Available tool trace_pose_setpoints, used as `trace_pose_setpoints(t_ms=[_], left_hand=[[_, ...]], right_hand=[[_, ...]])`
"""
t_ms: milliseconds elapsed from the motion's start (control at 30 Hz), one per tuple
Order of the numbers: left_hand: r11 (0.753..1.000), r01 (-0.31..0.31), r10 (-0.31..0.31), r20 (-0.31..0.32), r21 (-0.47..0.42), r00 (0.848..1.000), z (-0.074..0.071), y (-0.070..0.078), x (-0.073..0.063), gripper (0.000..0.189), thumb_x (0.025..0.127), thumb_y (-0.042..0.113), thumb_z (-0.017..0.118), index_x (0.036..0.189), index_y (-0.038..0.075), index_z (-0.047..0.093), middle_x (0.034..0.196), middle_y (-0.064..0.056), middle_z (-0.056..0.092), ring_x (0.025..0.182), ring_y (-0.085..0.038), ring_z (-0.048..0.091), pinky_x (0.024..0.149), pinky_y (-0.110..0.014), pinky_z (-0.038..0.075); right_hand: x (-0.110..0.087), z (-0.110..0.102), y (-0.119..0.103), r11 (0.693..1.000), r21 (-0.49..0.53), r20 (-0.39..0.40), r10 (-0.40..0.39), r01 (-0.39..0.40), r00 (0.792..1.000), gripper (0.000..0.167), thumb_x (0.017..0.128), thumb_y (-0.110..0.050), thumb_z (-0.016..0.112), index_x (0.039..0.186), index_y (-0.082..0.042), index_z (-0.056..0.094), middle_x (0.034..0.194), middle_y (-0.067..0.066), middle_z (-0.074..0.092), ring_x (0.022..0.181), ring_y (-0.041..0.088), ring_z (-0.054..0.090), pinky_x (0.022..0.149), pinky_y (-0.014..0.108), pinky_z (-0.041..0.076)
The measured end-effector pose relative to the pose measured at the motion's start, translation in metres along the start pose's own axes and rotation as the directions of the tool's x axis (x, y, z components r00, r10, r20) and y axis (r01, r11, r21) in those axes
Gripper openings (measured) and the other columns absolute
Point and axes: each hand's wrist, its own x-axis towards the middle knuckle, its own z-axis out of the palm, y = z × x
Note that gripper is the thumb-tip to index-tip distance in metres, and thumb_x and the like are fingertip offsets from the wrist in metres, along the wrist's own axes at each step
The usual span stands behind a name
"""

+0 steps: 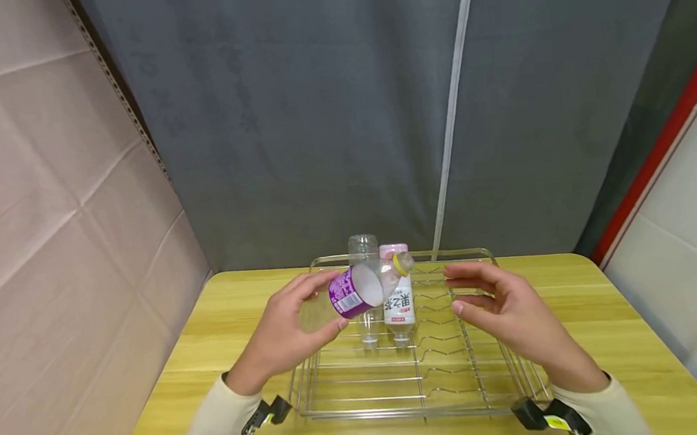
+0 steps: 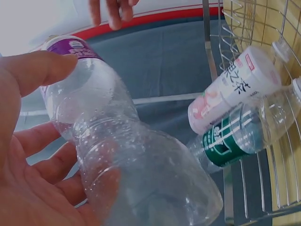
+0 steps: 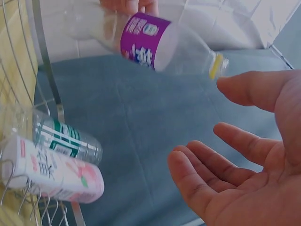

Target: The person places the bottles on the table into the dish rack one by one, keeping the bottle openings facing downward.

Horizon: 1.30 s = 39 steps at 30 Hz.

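My left hand (image 1: 295, 322) grips a clear plastic bottle (image 2: 141, 160) with a purple label, thumb on one side and fingers around the other. The bottle is tilted, its neck with a yellow ring (image 3: 216, 66) pointing toward my right hand (image 1: 508, 307). That hand hovers over the rack's right side, fingers loosely bent and holding nothing. Beneath the held bottle, a metal wire rack (image 1: 449, 374) carries two more bottles, both neck down toward me: a pink and white one (image 1: 399, 310) and a clear one with a green label (image 2: 228, 141).
The rack stands on a yellow wood-grain table (image 1: 210, 340). Behind the table hangs a grey curtain (image 1: 315, 123) with a pale vertical strip. A pale quilted sheet (image 1: 64, 235) closes the left side, and a white panel with a red edge (image 1: 667, 162) the right.
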Motion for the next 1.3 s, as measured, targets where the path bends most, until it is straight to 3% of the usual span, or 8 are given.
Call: trace_pose_setpoints(t_ms=[233, 500, 667, 967, 1300], left_hand=[[1.000, -0.005, 0.005, 0.113, 0.006, 0.994, 0.008, 0.011, 0.004, 0.068, 0.083, 0.026, 0.090, 0.145, 0.019, 0.063, 0.144, 0.005, 0.065, 0.128, -0.020, 0.064, 0.104, -0.049, 0.058], [0.987, -0.089, 0.054, 0.245, 0.135, 0.968, 0.016, 0.023, 0.008, 0.069, 0.084, 0.030, 0.089, 0.146, 0.016, 0.062, 0.141, 0.001, 0.066, 0.130, -0.021, 0.065, 0.110, -0.047, 0.056], [0.976, -0.121, 0.062, 0.301, 0.183, 0.952, 0.019, 0.029, 0.011, 0.072, 0.085, 0.033, 0.089, 0.149, 0.018, 0.060, 0.142, 0.002, 0.066, 0.129, -0.019, 0.064, 0.110, -0.046, 0.055], [0.973, -0.144, 0.078, 0.329, 0.182, 0.941, 0.022, 0.028, 0.014, 0.071, 0.085, 0.033, 0.089, 0.149, 0.019, 0.061, 0.142, 0.004, 0.066, 0.131, -0.016, 0.063, 0.113, -0.044, 0.053], [0.978, -0.148, 0.098, 0.304, 0.146, 0.948, 0.021, 0.029, 0.015, 0.069, 0.084, 0.035, 0.090, 0.145, 0.020, 0.064, 0.141, 0.005, 0.067, 0.130, -0.016, 0.065, 0.112, -0.043, 0.054]], right_hand=[[0.005, 0.011, -0.008, 1.000, -0.005, 0.042, -0.014, 0.015, 0.999, 0.049, 0.094, -0.002, 0.077, 0.141, -0.004, 0.061, 0.137, 0.014, 0.064, 0.119, 0.007, 0.065, 0.099, 0.025, 0.061], [0.010, 0.026, -0.009, 0.996, -0.085, 0.101, 0.021, -0.013, 0.995, 0.049, 0.092, -0.015, 0.083, 0.137, -0.011, 0.065, 0.133, 0.006, 0.070, 0.115, 0.016, 0.067, 0.091, 0.024, 0.061], [0.013, 0.035, -0.006, 0.994, -0.106, 0.166, 0.004, 0.014, 0.986, 0.052, 0.089, -0.018, 0.085, 0.136, -0.005, 0.065, 0.130, 0.008, 0.073, 0.110, 0.021, 0.071, 0.090, 0.030, 0.062], [0.015, 0.040, -0.004, 0.987, -0.158, 0.200, 0.070, -0.038, 0.977, 0.050, 0.088, -0.027, 0.087, 0.131, -0.008, 0.069, 0.122, 0.007, 0.076, 0.108, 0.024, 0.074, 0.089, 0.028, 0.062], [0.014, 0.039, -0.003, 0.994, -0.068, 0.175, 0.091, -0.080, 0.980, 0.050, 0.087, -0.018, 0.087, 0.131, -0.002, 0.069, 0.125, 0.017, 0.073, 0.101, 0.025, 0.075, 0.082, 0.030, 0.066]])
